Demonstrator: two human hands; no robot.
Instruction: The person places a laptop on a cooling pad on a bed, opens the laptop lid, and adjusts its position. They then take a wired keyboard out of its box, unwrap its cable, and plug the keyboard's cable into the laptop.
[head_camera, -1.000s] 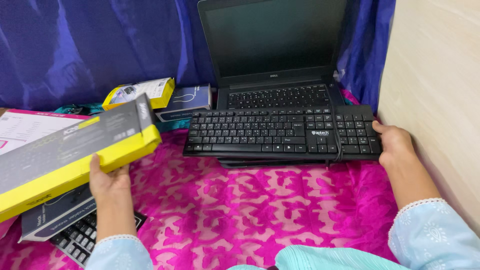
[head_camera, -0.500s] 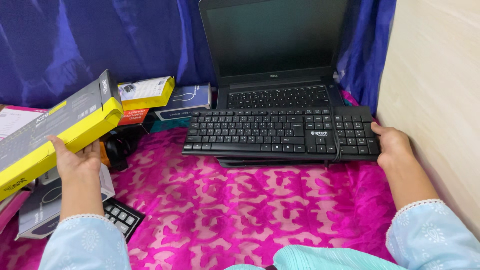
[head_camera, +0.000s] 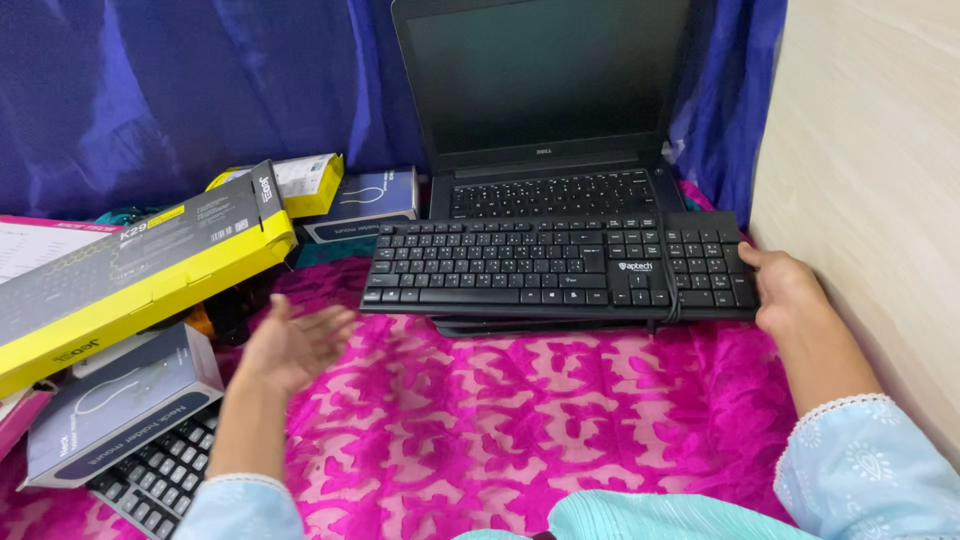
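Right grip (head_camera: 790, 290) holds the keyboard (head_camera: 555, 268) by its right end; the keyboard rests across the laptop (head_camera: 545, 120) base. Left grip (head_camera: 290, 345) is open, empty, palm up, near the yellow box (head_camera: 130, 280). Step in hand, as judged: positioning the keyboard.

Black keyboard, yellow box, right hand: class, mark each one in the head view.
Black keyboard (head_camera: 520, 265), head view, on the letter keys.
Yellow box (head_camera: 130, 275), head view, on its long top face.
Right hand (head_camera: 785, 290), head view, on the back of the hand.
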